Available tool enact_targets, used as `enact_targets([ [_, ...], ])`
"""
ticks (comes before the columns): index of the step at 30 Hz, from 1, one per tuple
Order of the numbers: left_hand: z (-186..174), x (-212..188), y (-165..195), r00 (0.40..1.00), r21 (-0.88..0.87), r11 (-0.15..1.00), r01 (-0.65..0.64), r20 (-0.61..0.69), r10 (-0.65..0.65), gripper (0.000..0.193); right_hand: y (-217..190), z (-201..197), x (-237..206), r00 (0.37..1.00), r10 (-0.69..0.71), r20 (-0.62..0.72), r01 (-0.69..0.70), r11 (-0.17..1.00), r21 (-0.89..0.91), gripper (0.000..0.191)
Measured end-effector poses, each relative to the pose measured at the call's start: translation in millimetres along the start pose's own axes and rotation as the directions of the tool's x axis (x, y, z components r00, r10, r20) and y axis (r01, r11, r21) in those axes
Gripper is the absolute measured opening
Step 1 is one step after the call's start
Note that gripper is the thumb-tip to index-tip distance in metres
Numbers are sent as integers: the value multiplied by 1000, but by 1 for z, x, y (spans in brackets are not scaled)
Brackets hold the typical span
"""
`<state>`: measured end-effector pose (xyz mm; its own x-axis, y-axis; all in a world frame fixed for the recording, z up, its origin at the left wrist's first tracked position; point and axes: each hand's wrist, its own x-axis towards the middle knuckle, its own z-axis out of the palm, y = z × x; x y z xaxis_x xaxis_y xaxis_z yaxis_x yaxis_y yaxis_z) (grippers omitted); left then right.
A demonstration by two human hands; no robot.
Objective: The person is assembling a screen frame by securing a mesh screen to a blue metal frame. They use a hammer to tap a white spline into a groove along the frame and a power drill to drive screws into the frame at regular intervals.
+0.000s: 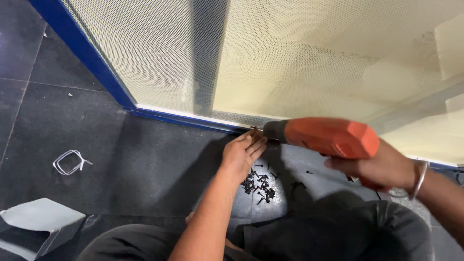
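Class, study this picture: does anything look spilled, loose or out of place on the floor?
Yes. A loose heap of small black screws lies scattered on the dark floor below the left hand, with strays toward the right hand holding the orange drill. A white strap loop lies discarded at left.
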<state>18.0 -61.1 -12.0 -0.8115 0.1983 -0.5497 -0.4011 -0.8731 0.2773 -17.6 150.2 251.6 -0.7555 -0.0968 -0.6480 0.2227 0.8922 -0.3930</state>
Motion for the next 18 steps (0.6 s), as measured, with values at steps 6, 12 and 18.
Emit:
enact_targets([
  [6, 40, -26, 47, 851, 643, 723, -253, -207, 482, 26, -71, -39, 22, 980, -9, 197, 61, 964, -260, 43],
  [12, 157, -62, 106, 528, 499, 266, -825, 513, 676, 38, -116, -45, 24, 977, 55, 205, 10, 953, -302, 22],
  [18, 223, -65, 112, 515, 622, -7, -783, 654, 554, 40, -131, -50, 25, 975, 30, 221, 56, 926, -374, 16],
])
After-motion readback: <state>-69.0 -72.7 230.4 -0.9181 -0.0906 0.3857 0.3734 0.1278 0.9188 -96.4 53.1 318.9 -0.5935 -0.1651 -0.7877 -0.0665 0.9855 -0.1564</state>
